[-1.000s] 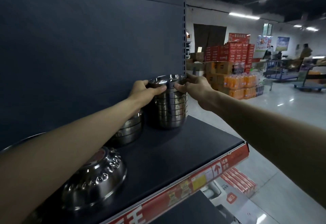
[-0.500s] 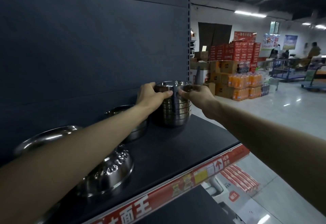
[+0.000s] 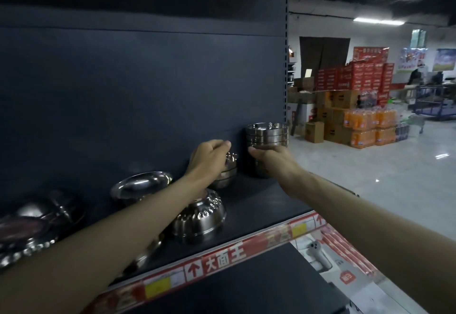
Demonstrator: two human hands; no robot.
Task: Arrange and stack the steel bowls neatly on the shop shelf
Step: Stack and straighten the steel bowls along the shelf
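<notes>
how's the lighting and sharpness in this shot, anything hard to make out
Head view: the shelf bay is dim, the aisle bright under a ceiling light; the bowls at far left are smeared and dark; the tall bowl stack reads clearly; wide-angle bending shows at the edges.

Dim shop interior: dark blue back panel (image 3: 138, 86), glossy pale floor (image 3: 385, 173), white far wall (image 3: 320, 24), lit ceiling tube (image 3: 378, 20), stacked red cartons (image 3: 355, 79) beside orange drink packs (image 3: 370, 126).
</notes>
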